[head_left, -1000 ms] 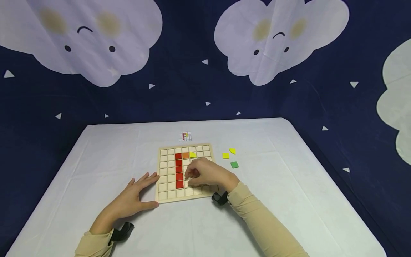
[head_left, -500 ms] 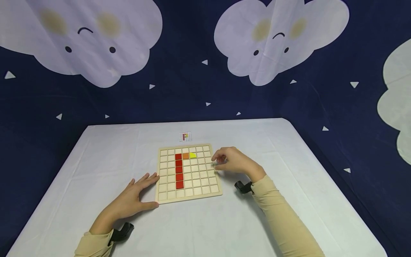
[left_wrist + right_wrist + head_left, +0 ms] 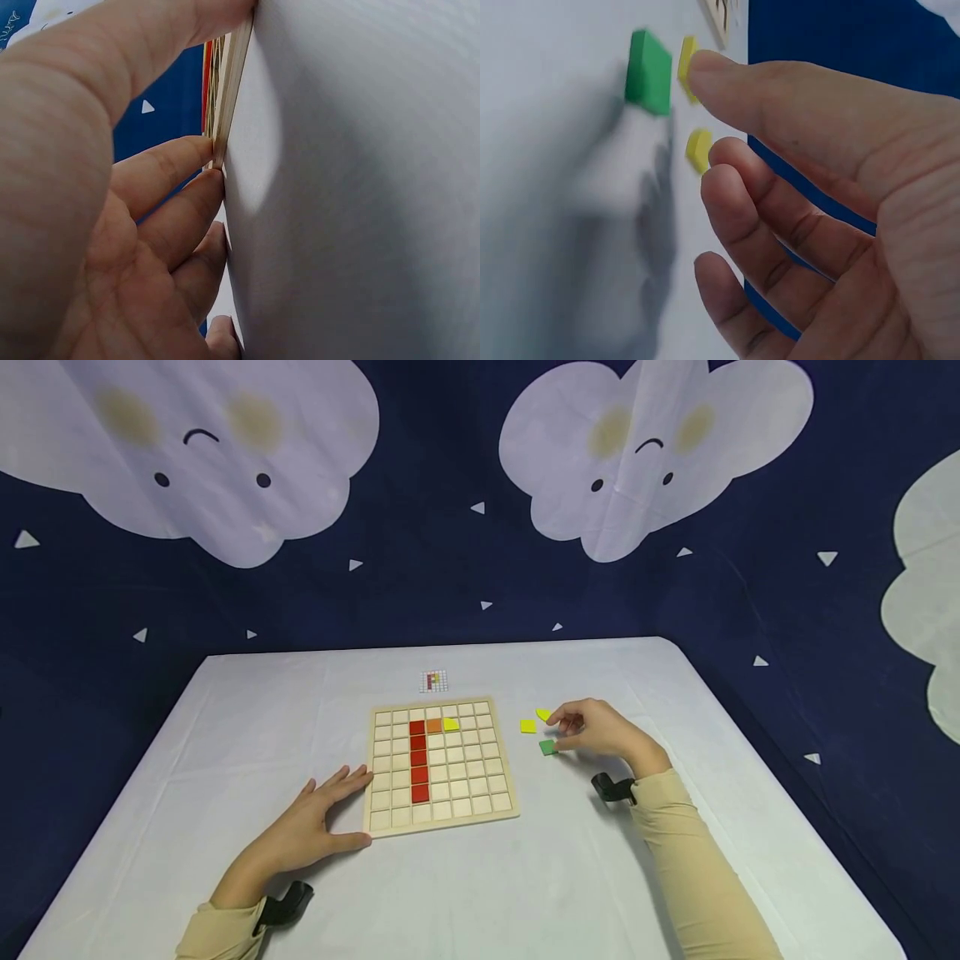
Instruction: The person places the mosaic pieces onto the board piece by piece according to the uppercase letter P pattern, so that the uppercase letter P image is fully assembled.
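Observation:
A wooden grid board (image 3: 480, 781) lies on the table, with a column of several red tiles (image 3: 418, 758). Right of the top red tile come an orange tile (image 3: 434, 726) and a yellow tile (image 3: 451, 724) with a rounded edge. My left hand (image 3: 300, 828) touches the board's left edge with outstretched fingers, its thumb at the near corner. Beyond the board's right side, my right hand (image 3: 600, 728) hovers with a gap between thumb and fingers. Nothing is held there. Closest to it are a green square tile (image 3: 651, 73), a yellow square tile (image 3: 528, 727) and a yellow curved tile (image 3: 542, 715).
Behind the board lies a small pattern card (image 3: 434, 681) with a printed coloured grid. White cloth (image 3: 300, 710) covers the table. A dark blue backdrop (image 3: 435, 577) with clouds hangs behind its far edge.
My right hand has moved from over the board rightward to the loose tiles. The board and its tiles look the same. My left hand stays at the board's edge.

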Demonstrator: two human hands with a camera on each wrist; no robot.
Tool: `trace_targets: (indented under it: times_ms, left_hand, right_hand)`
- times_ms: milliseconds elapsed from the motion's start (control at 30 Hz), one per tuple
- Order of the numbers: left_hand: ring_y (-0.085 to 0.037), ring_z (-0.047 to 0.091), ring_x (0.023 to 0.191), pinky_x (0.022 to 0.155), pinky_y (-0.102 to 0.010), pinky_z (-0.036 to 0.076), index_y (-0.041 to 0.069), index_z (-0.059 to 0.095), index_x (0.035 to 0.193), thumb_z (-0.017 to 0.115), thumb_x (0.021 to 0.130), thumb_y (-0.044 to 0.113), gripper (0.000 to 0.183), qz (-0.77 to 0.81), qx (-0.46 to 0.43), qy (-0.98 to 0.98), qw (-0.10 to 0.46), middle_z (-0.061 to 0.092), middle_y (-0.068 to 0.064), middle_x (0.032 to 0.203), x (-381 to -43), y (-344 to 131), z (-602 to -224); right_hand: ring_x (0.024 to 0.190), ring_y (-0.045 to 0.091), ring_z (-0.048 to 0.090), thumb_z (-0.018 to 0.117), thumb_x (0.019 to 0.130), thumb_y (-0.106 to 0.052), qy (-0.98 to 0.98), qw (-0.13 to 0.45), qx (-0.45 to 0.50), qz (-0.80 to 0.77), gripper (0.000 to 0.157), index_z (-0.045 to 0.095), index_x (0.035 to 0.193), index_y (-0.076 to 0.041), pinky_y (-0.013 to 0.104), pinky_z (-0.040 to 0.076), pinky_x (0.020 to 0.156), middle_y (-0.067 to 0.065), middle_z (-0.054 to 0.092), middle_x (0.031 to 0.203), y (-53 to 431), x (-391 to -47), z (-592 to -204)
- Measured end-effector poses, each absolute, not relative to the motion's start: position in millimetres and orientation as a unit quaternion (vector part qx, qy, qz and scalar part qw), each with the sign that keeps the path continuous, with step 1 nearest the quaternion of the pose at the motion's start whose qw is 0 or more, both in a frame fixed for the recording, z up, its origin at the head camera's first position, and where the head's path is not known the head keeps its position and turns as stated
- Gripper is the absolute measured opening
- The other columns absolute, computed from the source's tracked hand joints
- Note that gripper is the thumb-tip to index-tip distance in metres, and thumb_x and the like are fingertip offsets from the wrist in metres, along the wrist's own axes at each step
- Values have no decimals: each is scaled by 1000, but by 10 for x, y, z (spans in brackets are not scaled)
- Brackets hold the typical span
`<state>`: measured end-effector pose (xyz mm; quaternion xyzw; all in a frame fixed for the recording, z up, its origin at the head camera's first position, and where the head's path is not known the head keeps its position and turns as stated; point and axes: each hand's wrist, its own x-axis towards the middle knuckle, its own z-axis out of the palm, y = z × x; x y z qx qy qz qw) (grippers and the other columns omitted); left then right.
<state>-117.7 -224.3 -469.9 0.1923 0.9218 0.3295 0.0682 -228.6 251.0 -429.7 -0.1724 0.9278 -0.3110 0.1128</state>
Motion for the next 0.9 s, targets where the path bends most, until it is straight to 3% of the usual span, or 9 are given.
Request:
trace_targets:
  times_ms: [267,900]
  left_hand:
    - [-50,32,160,123,-83,12,11,56,157,94,80,41,90,328,192,922,68,48,-15,168,-1179,-2236,-4704]
    - [-50,32,160,123,-83,12,10,56,157,94,80,39,90,329,190,923,67,48,-16,168,-1172,-2237,-4693]
  right_hand:
    - [86,12,62,91,85,-11,921,135,-152,-332,37,78,119,-5,21,53,77,5,73,97,2684,-2331,-4413]
    - [84,16,58,89,85,-10,905,150,-151,-369,30,80,114,-6,20,49,72,1,68,91,2683,-2332,-4500]
